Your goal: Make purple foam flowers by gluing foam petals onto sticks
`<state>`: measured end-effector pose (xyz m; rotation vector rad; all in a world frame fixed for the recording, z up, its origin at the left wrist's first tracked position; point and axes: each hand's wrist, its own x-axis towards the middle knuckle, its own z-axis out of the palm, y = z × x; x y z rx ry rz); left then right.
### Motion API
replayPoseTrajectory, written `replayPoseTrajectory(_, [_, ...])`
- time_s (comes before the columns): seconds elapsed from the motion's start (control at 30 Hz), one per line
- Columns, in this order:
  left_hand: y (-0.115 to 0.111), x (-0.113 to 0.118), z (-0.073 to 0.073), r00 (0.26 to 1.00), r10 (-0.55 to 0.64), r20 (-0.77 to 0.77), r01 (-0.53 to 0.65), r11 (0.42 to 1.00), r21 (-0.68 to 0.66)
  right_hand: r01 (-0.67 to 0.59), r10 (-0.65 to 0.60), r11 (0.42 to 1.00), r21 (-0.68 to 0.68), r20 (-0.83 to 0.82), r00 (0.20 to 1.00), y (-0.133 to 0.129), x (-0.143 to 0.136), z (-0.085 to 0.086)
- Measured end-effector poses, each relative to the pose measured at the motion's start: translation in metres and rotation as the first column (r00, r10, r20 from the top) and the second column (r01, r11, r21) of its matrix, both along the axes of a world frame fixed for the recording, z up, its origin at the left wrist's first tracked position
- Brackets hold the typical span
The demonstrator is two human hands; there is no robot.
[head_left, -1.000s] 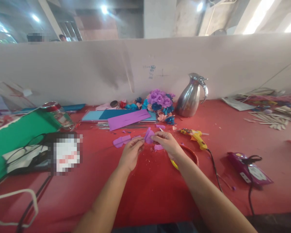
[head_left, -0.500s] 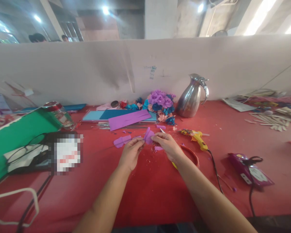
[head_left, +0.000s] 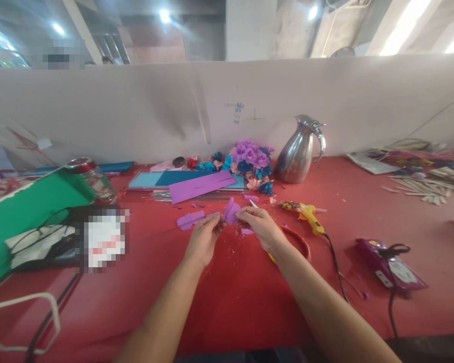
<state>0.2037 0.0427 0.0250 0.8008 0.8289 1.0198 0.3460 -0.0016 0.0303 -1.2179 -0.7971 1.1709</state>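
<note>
A small purple paper flower (head_left: 231,212) is held up between both hands over the red table. My left hand (head_left: 205,237) pinches its left side, with fingers closed. On its right edge the fingertips of my right hand (head_left: 260,225) are pressed together. Purple paper pieces (head_left: 190,220) lie just left of my left hand. A large purple strip (head_left: 201,186) rests on blue sheets (head_left: 144,180) behind. Scissors with orange-red handles (head_left: 304,244) lie partly hidden under my right hand and forearm. A bunch of purple, blue and pink paper flowers (head_left: 249,156) stands farther back.
A steel jug (head_left: 297,151) stands by the grey partition (head_left: 136,101). To the right lie a yellow glue gun (head_left: 308,216) with its cord and a purple box (head_left: 391,267). At left are a jar (head_left: 93,179), a green board (head_left: 38,217) and eyeglasses (head_left: 41,234).
My left hand has shifted very slightly at the left side of the purple flower. My right hand has kept its pinch in nearly the same place.
</note>
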Motion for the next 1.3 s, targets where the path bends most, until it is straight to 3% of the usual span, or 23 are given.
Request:
replayPoseTrajectory(0.47, [-0.001, -0.003, -0.003, 0.995, -0.090, -0.048, 0.094, 0.990, 0.107, -0.007, 0.007, 1.000, 0.003, -0.006, 1.000, -0.001, 0.000, 0.003])
replayPoseTrajectory(0.7, [0.000, -0.003, -0.007, 0.989, 0.018, -0.150, 0.015, 0.976, 0.219, 0.023, -0.024, 0.999, 0.023, 0.068, 0.997, -0.003, -0.001, 0.006])
replayPoseTrajectory(0.93, [-0.008, 0.001, -0.003, 0.969, 0.010, -0.248, 0.072, 0.945, 0.319, -0.001, -0.013, 0.995, 0.104, 0.134, 0.991, -0.003, -0.002, 0.003])
replayPoseTrajectory(1.13, [-0.007, -0.002, 0.002, 0.977, -0.043, -0.208, 0.083, 0.978, 0.190, -0.021, 0.007, 0.997, 0.070, 0.186, 0.982, -0.004, 0.004, 0.006])
replayPoseTrajectory(1.3, [-0.002, -0.009, 0.004, 0.966, -0.051, -0.253, 0.112, 0.966, 0.232, -0.119, 0.104, 0.992, 0.033, 0.286, 0.953, -0.006, 0.007, 0.008])
